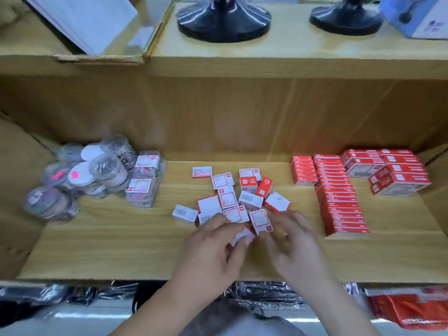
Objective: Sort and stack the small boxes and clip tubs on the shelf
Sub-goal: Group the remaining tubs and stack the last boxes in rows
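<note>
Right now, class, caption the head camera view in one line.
Left hand holds a small box beside the right hand, between clip tubs and stacked red boxes.

The light wooden shelf (109, 243) before me carried clear round plastic clip tubs (97, 170) heaped at the left, small red-and-white cardboard boxes (228, 197) scattered mid-board, and flat red boxes (339, 195) in rows at my right.
</note>
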`<state>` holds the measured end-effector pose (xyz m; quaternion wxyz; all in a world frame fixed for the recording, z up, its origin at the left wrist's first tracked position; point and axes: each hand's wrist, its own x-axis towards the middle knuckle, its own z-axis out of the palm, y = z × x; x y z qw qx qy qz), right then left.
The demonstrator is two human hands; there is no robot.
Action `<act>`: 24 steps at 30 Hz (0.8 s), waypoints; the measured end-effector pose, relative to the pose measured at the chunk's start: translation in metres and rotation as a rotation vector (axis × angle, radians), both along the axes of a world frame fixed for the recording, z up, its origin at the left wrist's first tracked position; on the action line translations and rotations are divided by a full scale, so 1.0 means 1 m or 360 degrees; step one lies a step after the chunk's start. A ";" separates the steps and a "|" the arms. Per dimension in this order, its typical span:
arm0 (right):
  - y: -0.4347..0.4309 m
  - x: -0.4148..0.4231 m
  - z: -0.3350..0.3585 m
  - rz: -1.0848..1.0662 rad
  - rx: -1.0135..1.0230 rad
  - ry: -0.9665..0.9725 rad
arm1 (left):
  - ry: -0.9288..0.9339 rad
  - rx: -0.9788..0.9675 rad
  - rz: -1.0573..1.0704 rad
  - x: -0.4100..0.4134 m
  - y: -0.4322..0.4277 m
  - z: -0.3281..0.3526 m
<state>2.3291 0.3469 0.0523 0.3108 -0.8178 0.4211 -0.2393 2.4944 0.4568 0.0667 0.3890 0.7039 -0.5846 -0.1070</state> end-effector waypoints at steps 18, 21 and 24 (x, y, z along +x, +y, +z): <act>-0.004 0.031 -0.010 -0.0106 -0.0477 0.0201 | -0.0129 0.0081 0.0527 0.088 0.046 -0.041; -0.023 0.050 -0.011 0.0085 -0.0447 0.0340 | -0.0183 0.0291 0.0297 0.104 0.032 -0.047; -0.030 0.066 -0.014 0.0287 -0.0310 0.0509 | -0.0029 0.0279 0.0259 0.105 0.026 -0.048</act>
